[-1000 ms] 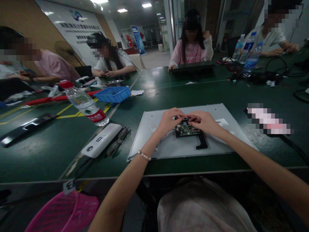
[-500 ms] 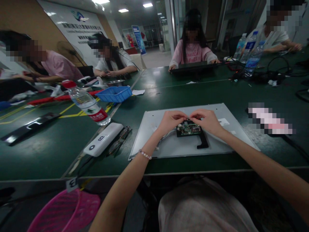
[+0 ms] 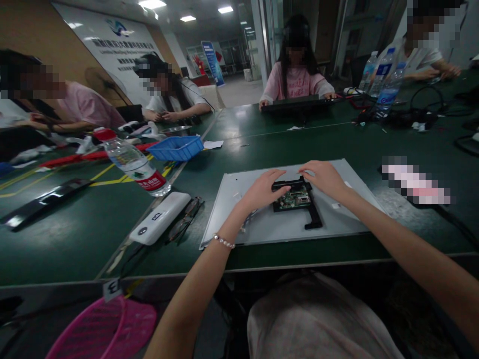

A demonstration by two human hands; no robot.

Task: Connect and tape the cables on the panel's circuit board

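A green circuit board (image 3: 295, 200) sits in a black plastic frame (image 3: 315, 217) with an arm that reaches toward me. Both lie on a pale flat panel (image 3: 224, 224) at the table's front edge. My left hand (image 3: 264, 189) is at the frame's left side, thumb and fingers spread apart, the thumb over the board's upper left. At the frame's upper right corner, my right hand (image 3: 325, 179) hovers with fingers apart and nothing visible between them. Whether its fingertips touch the frame I cannot tell. The left fingers hide part of the frame's left edge.
Left of the panel lie folded glasses (image 3: 185, 219), a white power bank (image 3: 160, 218) with a cable, and a tilted water bottle (image 3: 134, 164). A blue bin (image 3: 175, 148) stands beyond. A blurred-out object (image 3: 415, 184) lies at right. Several people sit around the table.
My hands have moved apart from their pinch together at the board's top edge. The left fingers have spread, the right hand has lifted slightly away, and more of the black frame shows.
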